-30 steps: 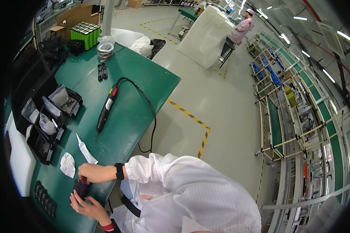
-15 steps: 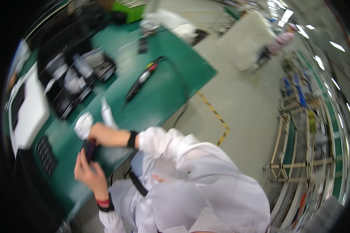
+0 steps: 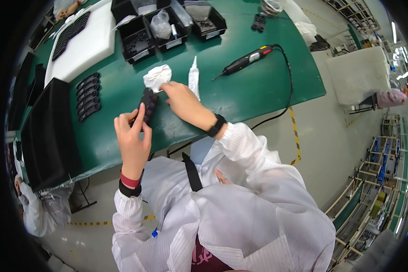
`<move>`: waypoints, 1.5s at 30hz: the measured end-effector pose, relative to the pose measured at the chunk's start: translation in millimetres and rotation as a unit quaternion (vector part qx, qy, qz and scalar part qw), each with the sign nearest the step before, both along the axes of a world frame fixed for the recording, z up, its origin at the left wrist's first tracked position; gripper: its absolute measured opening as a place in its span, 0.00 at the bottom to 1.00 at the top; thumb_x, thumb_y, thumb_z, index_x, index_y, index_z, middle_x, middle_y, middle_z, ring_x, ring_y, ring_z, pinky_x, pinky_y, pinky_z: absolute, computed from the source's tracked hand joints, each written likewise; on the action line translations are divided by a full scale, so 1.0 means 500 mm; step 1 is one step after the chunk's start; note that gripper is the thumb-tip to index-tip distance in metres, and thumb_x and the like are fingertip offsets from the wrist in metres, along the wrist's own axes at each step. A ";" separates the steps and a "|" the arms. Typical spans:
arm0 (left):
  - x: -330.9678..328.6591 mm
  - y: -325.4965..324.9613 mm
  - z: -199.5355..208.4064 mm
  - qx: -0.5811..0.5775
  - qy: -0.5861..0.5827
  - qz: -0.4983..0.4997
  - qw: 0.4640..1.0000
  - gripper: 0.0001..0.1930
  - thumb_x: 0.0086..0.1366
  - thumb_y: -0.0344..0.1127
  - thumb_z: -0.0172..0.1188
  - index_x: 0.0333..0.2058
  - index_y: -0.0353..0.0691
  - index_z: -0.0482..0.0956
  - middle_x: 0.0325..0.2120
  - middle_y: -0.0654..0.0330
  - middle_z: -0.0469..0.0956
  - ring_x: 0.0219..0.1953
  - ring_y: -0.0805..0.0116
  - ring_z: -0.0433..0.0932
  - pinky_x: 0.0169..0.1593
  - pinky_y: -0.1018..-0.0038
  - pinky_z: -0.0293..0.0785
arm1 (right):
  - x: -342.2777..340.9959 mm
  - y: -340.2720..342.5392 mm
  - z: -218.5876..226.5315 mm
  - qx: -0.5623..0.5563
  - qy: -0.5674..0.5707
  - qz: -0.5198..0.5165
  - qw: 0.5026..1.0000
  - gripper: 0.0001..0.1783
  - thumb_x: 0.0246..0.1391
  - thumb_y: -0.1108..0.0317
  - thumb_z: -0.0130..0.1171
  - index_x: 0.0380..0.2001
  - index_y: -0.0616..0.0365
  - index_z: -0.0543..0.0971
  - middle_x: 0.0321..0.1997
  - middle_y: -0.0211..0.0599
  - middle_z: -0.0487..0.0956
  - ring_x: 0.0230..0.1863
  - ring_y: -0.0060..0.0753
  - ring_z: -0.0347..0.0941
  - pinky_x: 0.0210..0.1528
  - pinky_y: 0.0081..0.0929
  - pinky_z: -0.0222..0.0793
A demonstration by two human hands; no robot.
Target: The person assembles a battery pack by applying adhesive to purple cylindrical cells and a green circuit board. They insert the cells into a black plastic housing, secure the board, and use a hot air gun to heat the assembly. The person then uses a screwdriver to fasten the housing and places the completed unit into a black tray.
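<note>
Mid-frame over the bench [image 3: 240,90], both hands grasp a black part [image 3: 148,103]: left hand [image 3: 132,136] below, right hand [image 3: 182,100] beside a white wipe [image 3: 157,76].

Both forearms come up from the lower edge in white striped sleeves. The left hand [image 3: 132,136] is raised with the palm turned away from the camera, fingers [image 3: 138,119] spread and slightly curled, the fingertips closing on the lower end of a dark part. A red band and a black band sit on the left wrist [image 3: 130,183]. The right arm crosses in from the right, bent at the elbow, with a black watch on the right wrist [image 3: 216,125]. The right hand [image 3: 182,100] lies knuckles up, its fingers reaching to the left and pinching near the upper end of the same part.
</note>
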State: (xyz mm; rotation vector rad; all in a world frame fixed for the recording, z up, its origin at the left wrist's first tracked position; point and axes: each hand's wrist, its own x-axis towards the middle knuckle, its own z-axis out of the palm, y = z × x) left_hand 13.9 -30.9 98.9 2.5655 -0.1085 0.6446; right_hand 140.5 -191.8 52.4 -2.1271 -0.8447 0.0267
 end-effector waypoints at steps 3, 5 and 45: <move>0.001 -0.002 0.005 -0.017 0.012 -0.010 1.000 0.27 0.57 0.19 0.58 0.58 0.38 0.80 0.38 0.53 0.71 0.41 0.56 0.71 0.48 0.65 0.70 | -0.063 -0.032 0.008 -0.023 0.028 -0.001 0.999 0.23 0.43 0.81 0.67 0.46 0.63 0.77 0.42 0.49 0.79 0.44 0.59 0.78 0.46 0.46 0.74; 0.005 -0.001 0.011 -0.010 0.020 -0.016 1.000 0.27 0.58 0.19 0.57 0.58 0.38 0.79 0.38 0.53 0.71 0.42 0.57 0.71 0.49 0.66 0.69 | -0.091 -0.038 0.006 -0.009 0.118 -0.012 0.993 0.24 0.44 0.79 0.69 0.48 0.62 0.77 0.43 0.48 0.79 0.44 0.56 0.78 0.46 0.44 0.74; 0.006 0.009 -0.032 0.084 0.022 0.028 0.996 0.30 0.58 0.26 0.65 0.61 0.48 0.78 0.52 0.54 0.75 0.52 0.57 0.73 0.57 0.62 0.65 | 0.234 -0.174 0.100 -0.038 0.006 -0.091 0.995 0.11 0.56 0.72 0.63 0.42 0.57 0.86 0.41 0.41 0.86 0.41 0.37 0.82 0.45 0.32 0.76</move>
